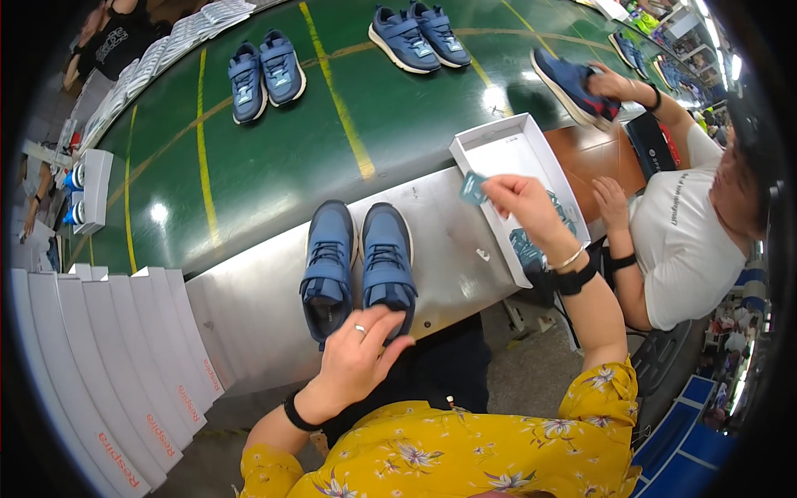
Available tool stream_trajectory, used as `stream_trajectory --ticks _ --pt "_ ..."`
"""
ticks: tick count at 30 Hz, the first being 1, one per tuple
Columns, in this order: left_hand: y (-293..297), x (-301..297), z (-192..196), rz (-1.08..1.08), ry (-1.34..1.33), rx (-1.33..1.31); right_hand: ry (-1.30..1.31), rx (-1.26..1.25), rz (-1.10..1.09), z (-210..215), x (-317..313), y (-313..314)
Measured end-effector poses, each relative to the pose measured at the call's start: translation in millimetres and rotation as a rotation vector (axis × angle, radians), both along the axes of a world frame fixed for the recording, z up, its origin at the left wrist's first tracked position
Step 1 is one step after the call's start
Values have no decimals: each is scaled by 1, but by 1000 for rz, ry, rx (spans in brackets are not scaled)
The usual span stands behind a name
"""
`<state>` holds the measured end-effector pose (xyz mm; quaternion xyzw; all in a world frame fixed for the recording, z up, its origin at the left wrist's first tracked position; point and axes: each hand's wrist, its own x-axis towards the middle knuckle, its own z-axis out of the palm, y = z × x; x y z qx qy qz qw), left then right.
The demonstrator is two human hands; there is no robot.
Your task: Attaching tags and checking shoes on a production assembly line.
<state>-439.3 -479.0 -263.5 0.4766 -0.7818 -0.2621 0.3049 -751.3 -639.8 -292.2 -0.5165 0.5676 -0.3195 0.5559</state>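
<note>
Two blue sneakers, a left one point(330, 249) and a right one point(387, 249), stand side by side on a metal work surface point(448, 266), toes away from me. My left hand point(355, 353) lies over the heel opening of the right sneaker, fingers stretched and thumb apart; it covers part of that opening. Over a shallow white box point(519, 133), my right hand point(527, 207) pinches a small teal tag point(473, 188) between thumb and fingers. More teal tags point(525, 247) lie inside the box, partly hidden by my right forearm.
Tall white shoeboxes point(108, 365) stand stacked at left. Across the green belt point(274, 166) sit a tagged sneaker pair point(267, 76) and another pair point(419, 37). At right a seated co-worker point(689, 224) holds a blue sneaker point(573, 87). A white box point(98, 191) holds blue-and-white items.
</note>
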Motion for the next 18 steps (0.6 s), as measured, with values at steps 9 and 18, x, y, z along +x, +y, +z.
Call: stream_trajectory --ticks 9,18 --pt "-44 -15 1 26 -71 -509 -486 273 309 18 95 75" --pt "-46 19 -11 208 125 -391 110 -251 191 -18 108 50"
